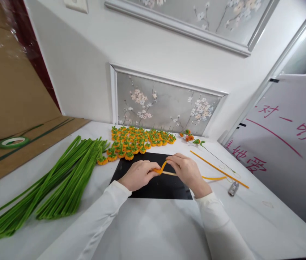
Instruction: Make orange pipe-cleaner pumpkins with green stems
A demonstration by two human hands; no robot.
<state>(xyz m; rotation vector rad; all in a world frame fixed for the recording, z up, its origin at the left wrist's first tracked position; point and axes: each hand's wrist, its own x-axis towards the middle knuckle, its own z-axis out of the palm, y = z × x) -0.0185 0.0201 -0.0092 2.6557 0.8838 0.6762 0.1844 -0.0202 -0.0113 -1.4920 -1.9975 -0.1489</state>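
Over a black mat [153,189], my left hand [138,175] pinches a thin pale stick [169,173] together with one end of an orange pipe cleaner [164,166]. The pipe cleaner bends up from the stick into the fingertips of my right hand [187,171], which are closed on it. Its loose tail runs out to the right past my right hand. The far end of the stick points towards my right hand. My fingers hide how the pipe cleaner sits around the stick's left end.
Green pipe cleaners [68,180] lie in a large pile at left. Behind the mat stand several orange-and-green pipe-cleaner pieces [134,141]. To the right are a finished-looking flower stem [196,141], a straight orange pipe cleaner [218,168] and a small metallic object [233,188]. Green tape [13,142] rests on cardboard.
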